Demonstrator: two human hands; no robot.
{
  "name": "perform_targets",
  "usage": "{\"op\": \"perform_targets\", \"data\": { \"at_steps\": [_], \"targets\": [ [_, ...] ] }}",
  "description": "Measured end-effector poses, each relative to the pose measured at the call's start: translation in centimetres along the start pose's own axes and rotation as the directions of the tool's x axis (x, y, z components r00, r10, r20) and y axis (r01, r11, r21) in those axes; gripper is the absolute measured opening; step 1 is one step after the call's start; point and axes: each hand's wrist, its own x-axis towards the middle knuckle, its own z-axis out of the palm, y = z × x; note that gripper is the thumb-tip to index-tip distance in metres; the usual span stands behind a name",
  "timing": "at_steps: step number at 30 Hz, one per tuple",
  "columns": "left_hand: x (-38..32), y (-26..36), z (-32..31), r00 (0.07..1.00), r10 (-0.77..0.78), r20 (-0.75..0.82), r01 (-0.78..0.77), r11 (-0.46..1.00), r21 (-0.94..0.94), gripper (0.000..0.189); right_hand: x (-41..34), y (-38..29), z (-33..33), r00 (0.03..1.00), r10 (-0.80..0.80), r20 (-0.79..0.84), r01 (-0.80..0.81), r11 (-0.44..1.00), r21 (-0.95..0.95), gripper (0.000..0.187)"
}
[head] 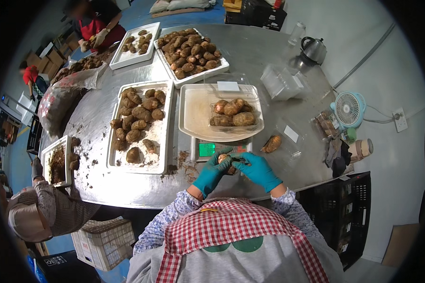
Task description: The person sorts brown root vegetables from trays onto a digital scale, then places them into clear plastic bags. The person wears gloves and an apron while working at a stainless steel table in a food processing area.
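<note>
My left hand (213,171), in a teal glove, grips a small taro corm (223,159) with a pale cut patch, just in front of the scale's display (207,149). Against that corm, my gloved right hand (258,171) closes its fingers on a thin dark tool, mostly hidden; its kind is unclear. Beyond my hands, a beige weighing pan (196,113) bears an open clear plastic box (235,129) with several taro corms (243,119) inside. One loose corm (271,144) lies right of the scale, beside a clear lid (297,145) with a white label.
White foam trays of taro (140,113) (189,53) (132,47) stand left and beyond. Stacked clear boxes (283,83), a kettle (314,50) and a small fan (349,109) line the right. Co-workers (99,26) (46,212) stand at the table's left side. Black crates (340,212) sit lower right.
</note>
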Motion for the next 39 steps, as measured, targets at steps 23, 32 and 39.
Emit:
{"op": "perform_targets", "data": {
  "at_steps": [23, 32, 39],
  "targets": [
    [-1.0, -0.4, 0.4, 0.958, -0.193, 0.213, 0.151, 0.969, 0.197, 0.066, -2.1, 1.4, -0.9, 0.869, 0.481, 0.117, -0.493, 0.864, 0.106, 0.04],
    [-1.5, -0.2, -1.8, 0.962, -0.255, 0.101, 0.233, 0.954, 0.19, 0.038, -0.4, 8.1, -12.9, 0.739, 0.208, -0.64, -0.403, 0.898, -0.174, 0.042],
    [-3.9, -0.6, -4.6, 0.987, -0.153, -0.044, 0.16, 0.952, 0.262, 0.037, 0.3, 10.1, -11.4, 0.699, -0.052, -0.713, -0.314, 0.874, -0.372, 0.028]
  ]
}}
